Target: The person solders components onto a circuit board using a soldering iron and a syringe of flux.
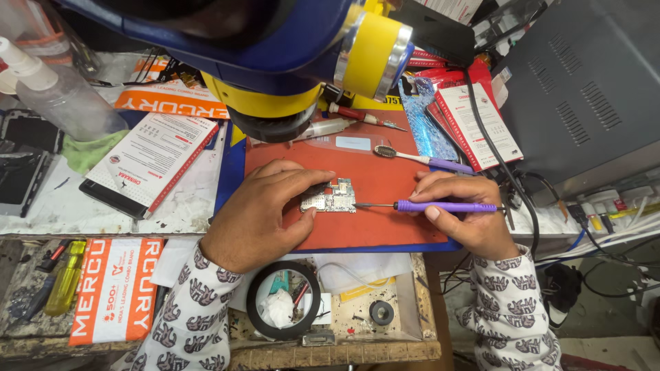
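Lying at the far left, a clear spray bottle (51,89) and a white booklet (155,158) are seen on the cluttered bench. Nearer the middle, the left hand (258,213) is closed on a small circuit board (330,198), pinned flat on the red mat (385,227). The board is judged light, stiff and fragile, best held by its edges. At right, a purple-handled tool (443,206) is gripped by the right hand (467,216), its tip touching the board's right edge.

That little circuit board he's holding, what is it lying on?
The circuit board lies on a red mat, pinned by the left hand. The mat directly beneath the board is hidden.
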